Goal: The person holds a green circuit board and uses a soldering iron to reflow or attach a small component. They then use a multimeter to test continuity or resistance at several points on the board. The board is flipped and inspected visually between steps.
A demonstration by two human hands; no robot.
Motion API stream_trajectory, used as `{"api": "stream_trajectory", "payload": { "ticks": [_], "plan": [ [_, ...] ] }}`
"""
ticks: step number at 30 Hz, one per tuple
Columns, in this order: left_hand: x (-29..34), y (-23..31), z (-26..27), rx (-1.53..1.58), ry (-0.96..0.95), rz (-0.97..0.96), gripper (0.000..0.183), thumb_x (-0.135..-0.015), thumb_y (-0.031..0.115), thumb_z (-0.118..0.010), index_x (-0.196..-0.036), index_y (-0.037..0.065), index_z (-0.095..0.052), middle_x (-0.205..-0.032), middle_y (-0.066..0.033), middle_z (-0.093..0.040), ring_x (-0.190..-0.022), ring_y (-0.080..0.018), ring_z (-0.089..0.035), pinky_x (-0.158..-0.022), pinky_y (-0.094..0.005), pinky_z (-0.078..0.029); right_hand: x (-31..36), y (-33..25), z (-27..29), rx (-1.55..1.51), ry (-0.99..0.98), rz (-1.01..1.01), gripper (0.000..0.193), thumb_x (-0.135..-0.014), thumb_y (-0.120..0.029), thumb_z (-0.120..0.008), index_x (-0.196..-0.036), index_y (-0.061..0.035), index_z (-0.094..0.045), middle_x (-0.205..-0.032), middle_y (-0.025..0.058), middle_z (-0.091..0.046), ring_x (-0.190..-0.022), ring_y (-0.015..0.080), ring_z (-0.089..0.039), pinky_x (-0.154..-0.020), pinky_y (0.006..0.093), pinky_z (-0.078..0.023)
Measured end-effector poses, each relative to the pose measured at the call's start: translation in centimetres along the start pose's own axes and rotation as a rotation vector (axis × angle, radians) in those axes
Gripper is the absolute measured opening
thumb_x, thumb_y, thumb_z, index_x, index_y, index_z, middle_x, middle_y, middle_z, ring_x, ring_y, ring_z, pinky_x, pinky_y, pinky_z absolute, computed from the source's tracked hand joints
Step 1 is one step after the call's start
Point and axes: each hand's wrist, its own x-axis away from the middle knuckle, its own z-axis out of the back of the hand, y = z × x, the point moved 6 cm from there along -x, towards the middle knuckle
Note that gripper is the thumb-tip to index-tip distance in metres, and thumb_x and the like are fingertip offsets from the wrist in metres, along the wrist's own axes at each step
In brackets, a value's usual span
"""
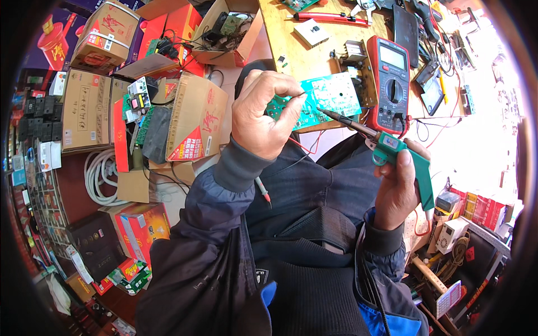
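A green circuit board [335, 94] lies near the close edge of the wooden table, its left part behind my left hand. My left hand [262, 109] is closed over the board, thumb and forefinger pinching what looks like a thin wire. In my right hand [397, 193] is a green pistol-shaped soldering iron [386, 147]. Its dark tip points left and reaches the board's surface, a little right of my left fingertips. Whether the tip touches the board, I cannot tell.
Right of the board lies a red multimeter [389, 78]. A white block [311, 33] and a red pen-like tool [330, 18] lie farther back on the table. Cardboard boxes [196, 115] stand at left, and a red-tipped probe [263, 192] hangs by my left sleeve.
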Motion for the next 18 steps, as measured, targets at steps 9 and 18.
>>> {"api": "stream_trajectory", "payload": {
  "ticks": [9, 18],
  "plan": [
    [0.32, -0.23, 0.00, 0.015, -0.001, 0.017, 0.019, -0.089, -0.010, -0.076, -0.099, 0.002, -0.067, -0.103, -0.0091, -0.073, -0.098, -0.0177, -0.067, -0.090, -0.0311, -0.052, -0.08, 0.45, -0.01, -0.049, 0.005, -0.025, 0.032, -0.105, -0.013, -0.070, -0.130, 0.0036, -0.060, -0.103, 0.0205, -0.074, -0.066, 0.0210, -0.070, -0.061, 0.0295, -0.057],
    [0.50, -0.53, -0.11, 0.044, 0.000, 0.038, 0.020, -0.089, -0.011, -0.077, -0.100, 0.002, -0.067, -0.104, -0.0090, -0.072, -0.097, -0.0172, -0.067, -0.091, -0.0308, -0.052, -0.01, 0.71, -0.04, -0.063, 0.003, -0.037, 0.031, -0.105, -0.012, -0.069, -0.130, 0.0035, -0.059, -0.103, 0.0212, -0.074, -0.066, 0.0209, -0.069, -0.062, 0.0307, -0.058]
  ]
}}
